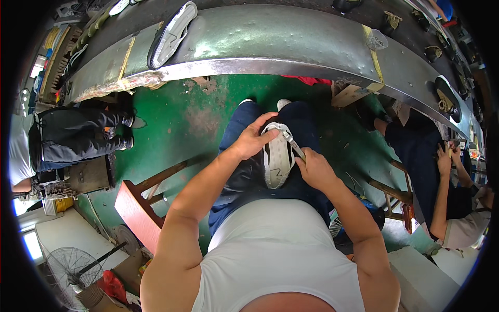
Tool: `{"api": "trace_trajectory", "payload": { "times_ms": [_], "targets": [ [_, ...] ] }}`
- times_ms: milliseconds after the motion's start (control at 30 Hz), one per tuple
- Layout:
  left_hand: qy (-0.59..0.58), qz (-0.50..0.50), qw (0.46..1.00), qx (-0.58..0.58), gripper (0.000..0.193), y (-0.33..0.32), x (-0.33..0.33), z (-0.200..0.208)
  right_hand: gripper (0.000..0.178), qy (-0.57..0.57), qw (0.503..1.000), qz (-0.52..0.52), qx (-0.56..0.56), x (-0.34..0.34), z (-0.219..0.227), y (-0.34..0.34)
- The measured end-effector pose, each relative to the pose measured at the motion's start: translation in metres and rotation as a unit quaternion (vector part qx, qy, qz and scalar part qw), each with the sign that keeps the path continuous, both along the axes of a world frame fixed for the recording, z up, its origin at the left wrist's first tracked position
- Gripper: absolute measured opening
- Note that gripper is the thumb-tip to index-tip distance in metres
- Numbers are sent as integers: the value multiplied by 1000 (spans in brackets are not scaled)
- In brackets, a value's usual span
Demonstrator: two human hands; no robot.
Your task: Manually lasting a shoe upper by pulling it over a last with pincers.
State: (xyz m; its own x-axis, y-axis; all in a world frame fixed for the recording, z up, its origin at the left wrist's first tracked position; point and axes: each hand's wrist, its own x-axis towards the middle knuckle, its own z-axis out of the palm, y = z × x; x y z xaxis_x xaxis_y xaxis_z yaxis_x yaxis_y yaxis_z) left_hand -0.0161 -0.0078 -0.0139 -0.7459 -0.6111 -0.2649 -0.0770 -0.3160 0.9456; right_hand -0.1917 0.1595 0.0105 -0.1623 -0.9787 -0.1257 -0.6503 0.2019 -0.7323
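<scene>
Got the shoe (277, 156) sole-up on my lap, resting across my thighs. My right hand (315, 169) has its grip closed tight on a metal tool (292, 144) whose tip sits at the edge of the sole near the toe. My left hand (251, 141) is wrapped over the toe end, fingers half curled, pinning it down. Past my knees there's green floor (176, 119), then the long metal surface (270, 39) with another white-soled shoe (171, 35) lying on it.

Shoe factory floor: long metal conveyor (270, 39) carrying soles (171, 34), seated workers, green floor (182, 114).
</scene>
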Motion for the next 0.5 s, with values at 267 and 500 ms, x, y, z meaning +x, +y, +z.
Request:
{"api": "trace_trajectory", "payload": {
  "times_ms": [267, 500],
  "targets": [
    [-25, 58, 996, 70, 42, 3, -20, -7, 24, -123, 972, 77, 182, -32, 40, -3],
    [-26, -9, 998, 63, 45, 11, -25, -11, 42, -137, 974, -51, 171, -23, 28, -24]
  ]
}}
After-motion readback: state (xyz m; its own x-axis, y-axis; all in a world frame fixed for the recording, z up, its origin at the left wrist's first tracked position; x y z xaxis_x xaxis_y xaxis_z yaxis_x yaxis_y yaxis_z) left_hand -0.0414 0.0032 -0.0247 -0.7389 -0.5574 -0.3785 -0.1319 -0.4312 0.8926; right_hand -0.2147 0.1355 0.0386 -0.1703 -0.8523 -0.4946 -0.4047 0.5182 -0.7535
